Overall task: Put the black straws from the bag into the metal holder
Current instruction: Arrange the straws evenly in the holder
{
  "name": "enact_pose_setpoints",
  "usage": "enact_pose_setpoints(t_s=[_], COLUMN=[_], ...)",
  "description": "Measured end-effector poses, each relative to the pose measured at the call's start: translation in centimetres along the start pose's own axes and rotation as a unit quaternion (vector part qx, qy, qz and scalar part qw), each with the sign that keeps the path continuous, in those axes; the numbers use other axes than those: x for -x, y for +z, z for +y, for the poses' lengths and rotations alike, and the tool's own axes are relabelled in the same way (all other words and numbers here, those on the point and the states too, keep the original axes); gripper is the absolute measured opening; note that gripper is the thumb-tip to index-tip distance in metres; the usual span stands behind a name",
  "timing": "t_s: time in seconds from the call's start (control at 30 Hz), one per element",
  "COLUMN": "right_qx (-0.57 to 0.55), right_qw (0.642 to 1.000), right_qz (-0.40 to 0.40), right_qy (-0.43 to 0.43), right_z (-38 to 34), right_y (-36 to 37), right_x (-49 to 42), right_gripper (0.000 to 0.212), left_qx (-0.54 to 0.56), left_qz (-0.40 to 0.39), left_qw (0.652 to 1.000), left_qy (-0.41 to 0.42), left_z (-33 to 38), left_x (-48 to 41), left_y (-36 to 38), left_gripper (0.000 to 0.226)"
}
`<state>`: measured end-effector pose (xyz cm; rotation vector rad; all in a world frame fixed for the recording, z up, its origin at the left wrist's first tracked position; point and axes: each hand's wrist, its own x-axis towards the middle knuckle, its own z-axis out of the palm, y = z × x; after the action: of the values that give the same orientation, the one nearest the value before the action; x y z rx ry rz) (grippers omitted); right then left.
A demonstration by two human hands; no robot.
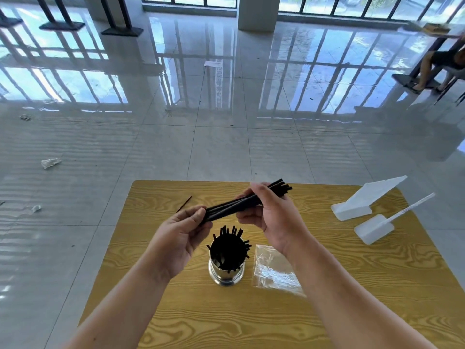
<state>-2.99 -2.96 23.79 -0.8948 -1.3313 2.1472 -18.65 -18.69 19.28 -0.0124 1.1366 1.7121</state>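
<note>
A: Where are the straws right now?

B: A bundle of black straws (pixel 226 210) is held across the centre of the frame, slanting from lower left up to the right, in the air above the metal holder (pixel 225 275). The left hand (pixel 183 230) pinches its lower end between thumb and fingers. The right hand (pixel 271 215) is curled round it nearer the upper end, so both are clamped on the same bundle.

A: And the holder?

B: Upright on the wooden table (pixel 251 323), just below the hands, already bristling with standing straws (pixel 230 241). The clear bag (pixel 274 270) lies flat just right of it. It looks emptied, though glare on the film makes that hard to be sure of. One stray straw (pixel 185 204) lies on the table left of centre, beyond the left hand.

A: How will they handle?

B: Light, thin and fairly stiff, I'd judge, but smooth, so loose ones could slide out of a slack grip and fan apart. Best held round the middle with the ends levelled, then tipped upright and lowered into whatever gap remains among those already standing.
</note>
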Motion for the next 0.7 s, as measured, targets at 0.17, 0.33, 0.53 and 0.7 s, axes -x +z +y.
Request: enact_pose_setpoints(t_s=[0.17, 0.33, 0.53, 0.7], right_qx=[0.283, 0.396, 0.518, 0.515], right_qw=[0.951, 0.913, 0.854, 0.857], right_qz=[0.006, -0.037, -0.048, 0.010], right_qy=[-0.123, -0.089, -0.026, -0.036], right_z=[0.2, 3.6, 7.2, 7.9], right_y=[-1.6, -1.8, -2.7, -3.5], right_x=[0.4, 0.9, 0.6, 0.7], right_gripper=[0.025, 0.027, 0.041, 0.033], left_qx=[-0.299, -0.623, -0.730, -0.753], left_qz=[0.019, 0.063, 0.031, 0.000], left_qw=[0.954, 0.777, 0.680, 0.654], left_qy=[-0.010, 0.064, 0.056, 0.072], left_z=[-1.9, -3.1, -4.6, -5.5], left_x=[-0.7, -1.9, -4.2, -5.1], left_y=[-2.2, -3.3, -1.7, -0.5], left_gripper=[0.021, 0.053, 0.085, 0.082])
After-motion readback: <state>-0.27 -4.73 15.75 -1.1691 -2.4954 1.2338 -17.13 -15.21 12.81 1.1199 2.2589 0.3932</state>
